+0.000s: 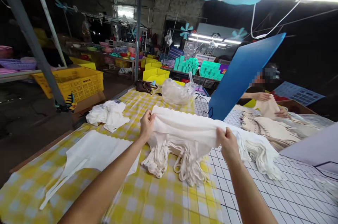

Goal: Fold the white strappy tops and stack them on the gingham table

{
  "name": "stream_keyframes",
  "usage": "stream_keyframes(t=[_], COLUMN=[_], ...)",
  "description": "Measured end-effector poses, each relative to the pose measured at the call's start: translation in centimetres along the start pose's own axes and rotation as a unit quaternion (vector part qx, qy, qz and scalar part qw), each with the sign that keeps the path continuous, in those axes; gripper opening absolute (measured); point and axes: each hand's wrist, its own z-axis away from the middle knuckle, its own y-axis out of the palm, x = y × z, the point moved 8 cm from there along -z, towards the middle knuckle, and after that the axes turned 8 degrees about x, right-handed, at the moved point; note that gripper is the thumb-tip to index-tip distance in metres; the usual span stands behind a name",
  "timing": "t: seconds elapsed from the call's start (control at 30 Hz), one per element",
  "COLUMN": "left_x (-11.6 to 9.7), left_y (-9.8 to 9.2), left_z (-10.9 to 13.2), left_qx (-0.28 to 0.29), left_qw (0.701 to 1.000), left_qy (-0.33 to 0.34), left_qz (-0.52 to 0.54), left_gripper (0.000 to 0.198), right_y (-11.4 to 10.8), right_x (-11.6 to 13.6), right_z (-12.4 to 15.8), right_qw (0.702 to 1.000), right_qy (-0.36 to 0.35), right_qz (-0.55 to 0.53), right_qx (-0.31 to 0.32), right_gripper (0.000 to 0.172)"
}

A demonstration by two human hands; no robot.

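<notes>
A white garment with a wavy top edge (185, 122) is stretched between my two hands. My left hand (147, 125) pinches its upper left corner, and my right hand (228, 143) grips the right side. Bunches of thin white straps (160, 160) hang or lie below it; whether they belong to one garment or a pile underneath, I cannot tell. To the left, a single white garment with a long strap (97, 150) lies flat on the yellow checked cloth (148, 196). Just right of my right hand is a pile of white strapped garments (257, 150).
A crumpled white heap (108, 115) lies at the left edge. Behind are a clear plastic bag (174, 90) and a dark bag (144, 86). An upright blue panel (240, 76) separates me from a co-worker's hands (262, 96) holding beige fabric. A yellow crate (76, 83) stands left.
</notes>
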Motion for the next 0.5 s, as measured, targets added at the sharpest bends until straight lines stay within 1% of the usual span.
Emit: stream_keyframes(t=[0.13, 0.23, 0.3, 0.4, 0.47, 0.5], left_x=[-5.4, -8.6, -10.5, -12.7, -13.0, -12.7], left_y=[-2.6, -4.9, -6.5, -8.7, -9.6, -9.7], left_z=[1.2, 2.8, 4.2, 6.5, 8.2, 9.1], left_qx=[-0.003, 0.007, 0.022, 0.05, 0.077, 0.094], left_qw=[0.998, 0.998, 0.997, 0.994, 0.99, 0.987], left_qy=[0.045, 0.049, 0.047, 0.026, -0.008, -0.03], left_qz=[0.037, 0.038, 0.051, 0.091, 0.117, 0.125], left_gripper=[0.017, 0.018, 0.019, 0.022, 0.023, 0.024], right_y=[-1.4, -2.5, -3.2, -4.6, -5.7, -6.1], right_x=[5.2, 9.0, 11.0, 12.4, 12.0, 11.3], right_z=[2.7, 5.8, 8.2, 11.7, 13.8, 14.8], right_qw=[0.996, 0.988, 0.981, 0.975, 0.972, 0.971], right_qy=[-0.001, 0.012, 0.03, 0.076, 0.11, 0.126], right_qz=[-0.085, -0.154, -0.189, -0.21, -0.202, -0.199], right_qx=[0.012, 0.008, 0.0, -0.018, -0.035, -0.041], right_gripper=[0.034, 0.037, 0.043, 0.049, 0.05, 0.05])
